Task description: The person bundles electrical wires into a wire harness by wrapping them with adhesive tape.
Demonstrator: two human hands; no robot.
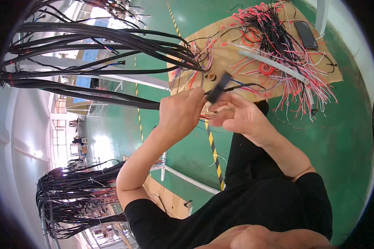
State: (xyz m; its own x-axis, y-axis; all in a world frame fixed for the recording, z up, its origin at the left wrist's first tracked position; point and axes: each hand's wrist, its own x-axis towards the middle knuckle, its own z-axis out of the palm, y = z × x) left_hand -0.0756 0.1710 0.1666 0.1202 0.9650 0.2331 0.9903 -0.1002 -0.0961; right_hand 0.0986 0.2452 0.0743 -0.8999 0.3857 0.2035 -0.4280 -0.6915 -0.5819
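1. The left hand (180, 110) is closed around a black cable (129, 101), which enters its fist from the left, near the table's front edge.
2. The right hand (247, 120) is half curled just beside it, with a black block (220, 88) at its fingertips. Whether those fingers grip the block or merely touch it, I cannot tell.
3. The block stands tilted between the two hands, over the table; thin coloured wires (247, 85) stretch to its right.
4. The table (331, 71) has a brown top. It bears a big heap of wires (274, 35), black in the middle with red and white ends.
5. A grey tube (274, 63) lies across that heap, with a red roll (262, 70) just beside it.
6. A phone (306, 35) lies at the table's far right.
7. A small tan ring or cup (211, 77) sits behind the block; its inside is too small to make out.
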